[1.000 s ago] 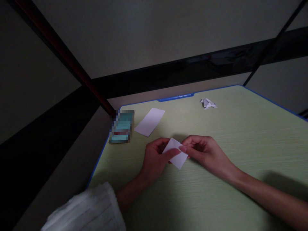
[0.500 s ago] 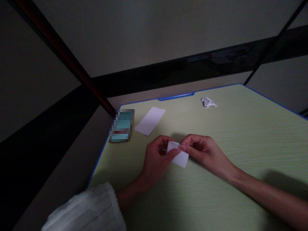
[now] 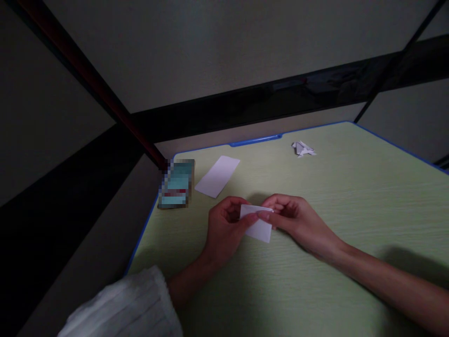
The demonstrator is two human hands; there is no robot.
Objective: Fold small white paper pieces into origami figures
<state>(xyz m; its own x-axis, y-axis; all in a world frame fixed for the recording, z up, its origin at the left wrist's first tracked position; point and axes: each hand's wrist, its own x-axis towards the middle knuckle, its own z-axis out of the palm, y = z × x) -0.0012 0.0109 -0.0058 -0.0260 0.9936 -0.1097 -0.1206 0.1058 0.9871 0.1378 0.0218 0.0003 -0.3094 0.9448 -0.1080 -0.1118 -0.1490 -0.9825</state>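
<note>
Between my two hands is a small folded piece of white paper (image 3: 260, 231), held just over the table. My left hand (image 3: 226, 229) pinches its left side, thumb across the front and fingers behind. From the right, my right hand (image 3: 293, 216) grips the upper right part, its thumb tip meeting the left thumb near the paper's middle. The fingers behind the paper are partly hidden. Beyond my left hand a flat white paper strip (image 3: 218, 176) lies on the table. A folded paper figure (image 3: 303, 149) rests farther back on the right.
The light green table (image 3: 358, 206) has a blue edge and a blue handle-like piece (image 3: 256, 140) at the back. At its left edge lies a blurred-out rectangular object (image 3: 177, 183) with a teal face. A wall with a dark band (image 3: 217, 114) stands behind.
The top corner of the held paper, which stood up in a point, now lies level as a straight upper edge. My right thumb has shifted slightly left over it.
</note>
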